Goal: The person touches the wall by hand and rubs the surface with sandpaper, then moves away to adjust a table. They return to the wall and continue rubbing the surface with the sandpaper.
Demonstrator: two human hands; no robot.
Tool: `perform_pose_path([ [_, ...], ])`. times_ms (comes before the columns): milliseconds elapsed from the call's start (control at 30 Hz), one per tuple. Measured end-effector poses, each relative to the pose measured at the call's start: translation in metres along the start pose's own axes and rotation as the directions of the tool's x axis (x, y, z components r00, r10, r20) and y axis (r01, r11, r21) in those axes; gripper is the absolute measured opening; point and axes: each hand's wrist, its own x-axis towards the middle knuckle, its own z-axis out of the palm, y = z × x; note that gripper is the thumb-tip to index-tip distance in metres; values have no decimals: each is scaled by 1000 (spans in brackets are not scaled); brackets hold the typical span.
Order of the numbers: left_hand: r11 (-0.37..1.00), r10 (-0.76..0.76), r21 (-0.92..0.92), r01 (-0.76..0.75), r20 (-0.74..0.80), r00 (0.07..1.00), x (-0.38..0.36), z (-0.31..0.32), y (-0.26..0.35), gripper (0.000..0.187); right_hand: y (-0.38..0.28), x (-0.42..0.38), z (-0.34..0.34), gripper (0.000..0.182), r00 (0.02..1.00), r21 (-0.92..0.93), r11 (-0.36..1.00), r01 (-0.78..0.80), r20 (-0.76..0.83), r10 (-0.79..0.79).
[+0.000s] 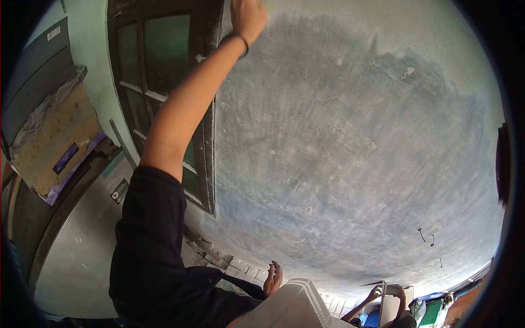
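My left hand [249,21] is raised at the top edge in front of the wall [339,142]. A black band circles its wrist, and its fingertips are blurred and cut off, so anything held is hidden. The arm rises from a black sleeve [150,218]. Low in the view, my right hand [273,280] shows beside the wall's lower part, fingers slightly bent and apart, with nothing visible in them. The wall has a large grey, rough patch below a pale green band.
A dark-framed window [205,126] borders the grey patch. At left are a metallic panel [82,257] and a stained board [60,147]. A white striped object [295,306] lies low centre. At lower right, another person's hands [376,294] are near a flat tool [384,290].
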Motion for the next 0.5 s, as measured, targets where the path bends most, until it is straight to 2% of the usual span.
perform_pose_path([
  [33,999,23,-31,-21,87,996,-15,-4,9,79,-1,4,2,35,1000,6,1000,6,-6,-6],
  [67,999,27,-35,-24,86,996,-25,-6,15,79,-4,4,2,36,1000,15,1000,2,2,-2],
  [133,993,114,11,-119,207,972,-31,-8,20,79,-1,2,6,36,1000,31,1000,6,2,-6],
  [167,991,133,-41,-128,129,983,-16,0,8,79,4,3,8,36,1000,14,1000,-10,2,10],
  [200,991,134,-34,-131,114,984,5,6,0,79,7,6,9,35,1000,-11,1000,-30,9,30],
  [267,998,-33,54,34,-17,999,32,5,-8,80,6,3,10,35,998,32,997,-63,22,62],
  [367,1000,-12,-4,12,-13,1000,22,3,-8,81,8,0,18,34,1000,-2,1000,26,2,-26],
  [400,1000,-5,-12,6,8,1000,9,2,-1,81,6,-3,22,34,1000,14,1000,8,1,-8],
  [467,998,15,-63,-8,114,993,-35,-4,17,80,-1,-15,28,35,996,95,992,-84,29,82],
  [500,990,105,-112,-86,177,979,-47,-6,15,78,-10,-18,25,35,999,30,999,-17,39,15],
])
